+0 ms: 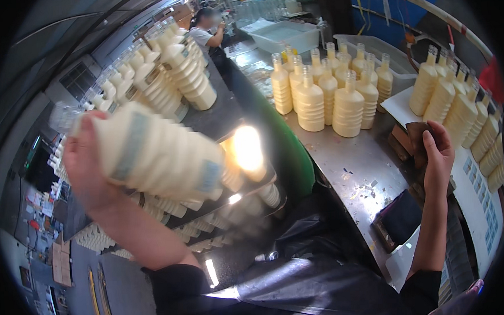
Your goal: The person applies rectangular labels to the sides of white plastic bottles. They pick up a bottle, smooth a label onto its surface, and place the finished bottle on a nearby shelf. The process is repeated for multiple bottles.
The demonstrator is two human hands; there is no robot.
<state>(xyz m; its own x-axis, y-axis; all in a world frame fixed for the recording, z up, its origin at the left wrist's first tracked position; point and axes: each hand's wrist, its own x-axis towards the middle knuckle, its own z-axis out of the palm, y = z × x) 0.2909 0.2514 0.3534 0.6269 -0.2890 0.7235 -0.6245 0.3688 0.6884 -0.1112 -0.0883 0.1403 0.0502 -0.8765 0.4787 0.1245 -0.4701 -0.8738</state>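
My left hand (87, 166) is closed around the neck end of a cream-coloured ribbed bottle (157, 148). The bottle is tilted, smeared by motion, and has bluish patches on its side. It is held out to the left, in front of a rack crowded with similar bottles (196, 80). On the right, my right hand (441, 150) pinches a small brown flat piece (417, 139), whose material I cannot make out. Just below that hand is a reddish-brown block (400, 141) at the edge of the metal table (344, 170).
Several cream bottles (349, 107) stand upright on the table, with more (460, 106) at the far right. A dark flat device (399, 218) lies near the front. Sheets with blue labels (482, 194) are at the right. A white tub (285, 39) and a person (205, 34) are farther back.
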